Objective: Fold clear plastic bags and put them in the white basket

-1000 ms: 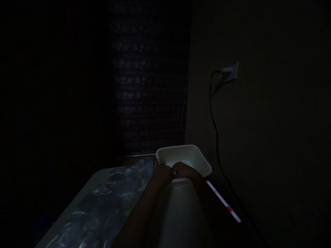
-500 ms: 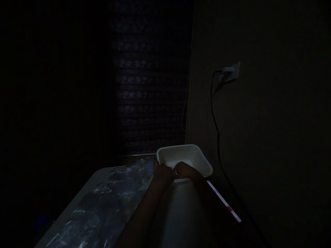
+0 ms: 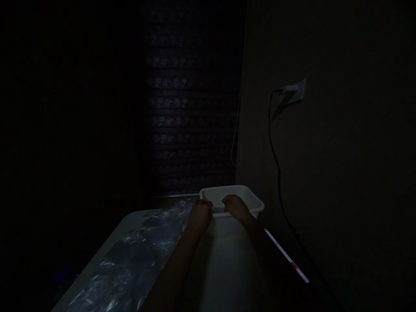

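Note:
A white plastic tub (image 3: 256,200) stands at the far end of the pale table (image 3: 224,268). My left hand (image 3: 200,213) is by the near left corner of its rim, with the fingers curled in. Whatever those fingers hold, if anything, is lost in the dark. Over the near rim, my right hand (image 3: 236,206) has its fingers bent and apart from the thumb, and nothing shows in it. A gap lies between both hands. Clear crinkled plastic packaging (image 3: 143,242) is spread along the table's left side, reaching up to my left hand.
The room is very dark. A patterned blind (image 3: 172,121) hangs behind the table, with a thin cord loop (image 3: 236,164). On the right wall, a plug sits in a socket (image 3: 297,91), its black cable (image 3: 278,182) running down. A light strip with a red mark (image 3: 282,250) lies right of the table.
My hands have moved apart, from close together just inside the tub's near rim. The tub now shows less of its inside and its near rim sits higher in view.

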Action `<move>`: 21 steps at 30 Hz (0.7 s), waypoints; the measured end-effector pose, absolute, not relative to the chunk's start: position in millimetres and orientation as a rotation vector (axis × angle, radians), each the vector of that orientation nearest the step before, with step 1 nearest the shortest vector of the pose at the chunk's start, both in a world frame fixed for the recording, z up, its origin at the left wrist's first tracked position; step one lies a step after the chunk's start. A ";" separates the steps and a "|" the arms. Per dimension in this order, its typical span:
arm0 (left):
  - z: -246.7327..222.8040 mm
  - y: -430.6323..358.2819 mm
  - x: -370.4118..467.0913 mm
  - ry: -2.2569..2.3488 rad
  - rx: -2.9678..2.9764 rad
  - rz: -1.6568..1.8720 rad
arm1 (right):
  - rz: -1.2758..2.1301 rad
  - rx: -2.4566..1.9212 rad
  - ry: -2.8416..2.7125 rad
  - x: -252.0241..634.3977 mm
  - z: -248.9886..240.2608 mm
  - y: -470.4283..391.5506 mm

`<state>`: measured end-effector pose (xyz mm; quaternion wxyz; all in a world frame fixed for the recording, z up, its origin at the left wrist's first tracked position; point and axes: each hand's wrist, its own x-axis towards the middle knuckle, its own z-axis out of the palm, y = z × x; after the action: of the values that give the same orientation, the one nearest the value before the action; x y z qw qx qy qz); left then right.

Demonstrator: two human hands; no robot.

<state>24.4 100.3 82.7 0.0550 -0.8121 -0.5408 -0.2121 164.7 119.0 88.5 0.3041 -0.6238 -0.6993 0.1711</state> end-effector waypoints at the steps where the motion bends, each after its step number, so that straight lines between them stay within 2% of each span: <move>1: 81.3 101.5 22.4 -1.651 -2.492 -0.687 | 0.421 -1.631 -1.845 164.2 88.6 118.5; 6: 77.7 101.0 12.8 -1.618 -2.516 -0.845 | 0.285 -1.509 -1.817 162.1 85.9 112.9; 9: 81.8 92.6 5.9 -1.581 -2.477 -0.825 | 0.141 -1.449 -1.745 158.1 88.8 103.2; 15: 84.4 57.3 -12.5 -1.664 -2.383 -0.480 | -0.031 -1.349 -1.829 130.9 97.1 69.7; 21: 57.8 26.1 -39.7 -1.694 -2.364 -0.208 | -0.121 -1.332 -2.353 106.6 59.5 24.7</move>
<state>-39.7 26.1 57.8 0.1125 -0.8056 -0.5774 -0.0710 106.6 24.7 59.5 0.2159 -0.4805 -0.8489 -0.0437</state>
